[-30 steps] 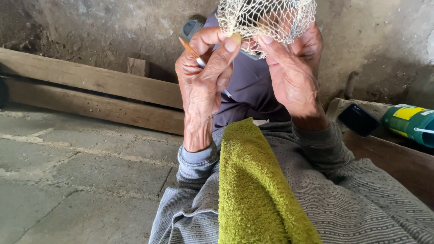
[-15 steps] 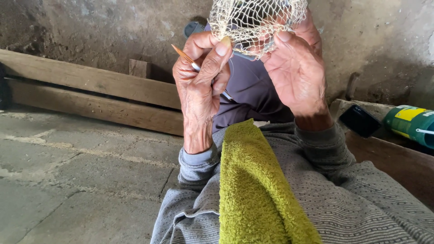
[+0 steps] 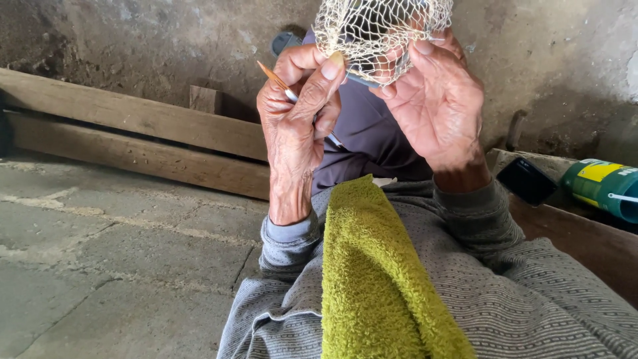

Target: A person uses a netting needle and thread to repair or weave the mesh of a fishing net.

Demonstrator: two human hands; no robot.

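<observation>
My left fingers (image 3: 312, 83) pinch a thin orange-tipped wooden needle (image 3: 274, 74); my right hand (image 3: 435, 106) grips the knotted, cream-coloured string mesh net (image 3: 379, 33). A fuzzy olive-green towel (image 3: 375, 279) drapes over my lap.

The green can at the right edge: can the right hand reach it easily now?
Probably not at once: the right hand is raised and holds the net, while the green can lies lower, beyond the wooden board. Nothing blocks the path.

Pale knotted net (image 3: 379, 33), held bunched aloft

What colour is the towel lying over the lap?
The towel is olive green, a plain looped pile; clearest in the head view.
</observation>
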